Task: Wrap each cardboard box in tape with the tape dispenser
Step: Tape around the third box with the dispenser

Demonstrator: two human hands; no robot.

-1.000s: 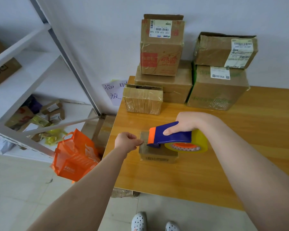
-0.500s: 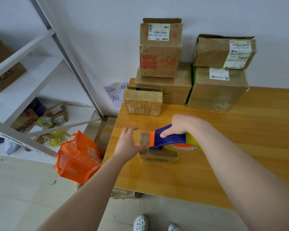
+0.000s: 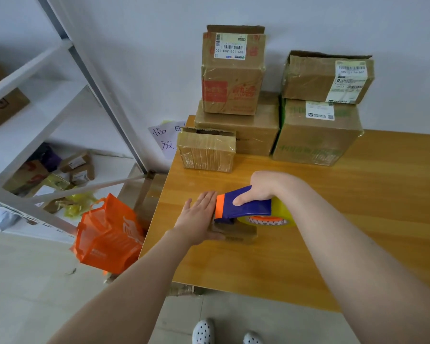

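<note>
While right hand [image 3: 261,186] grips dispenser [image 3: 250,207], left hand [image 3: 197,220], earlier fisted, flattens on box [image 3: 239,235].

the tape dispenser [image 3: 248,207] is deep blue with an orange band; its tape roll [image 3: 284,211] is clear yellow around a core patterned orange and white; the small box [image 3: 241,234] is brown; the table [image 3: 358,232] is honey-yellow with wood grain; at its far edge the tall box [image 3: 231,78] is brown with red print and a white label, the large box [image 3: 315,142] brown with green print; beyond its left edge the bag [image 3: 104,240] is orange with white print; the shoes [image 3: 204,331] are white with dark dots
</note>
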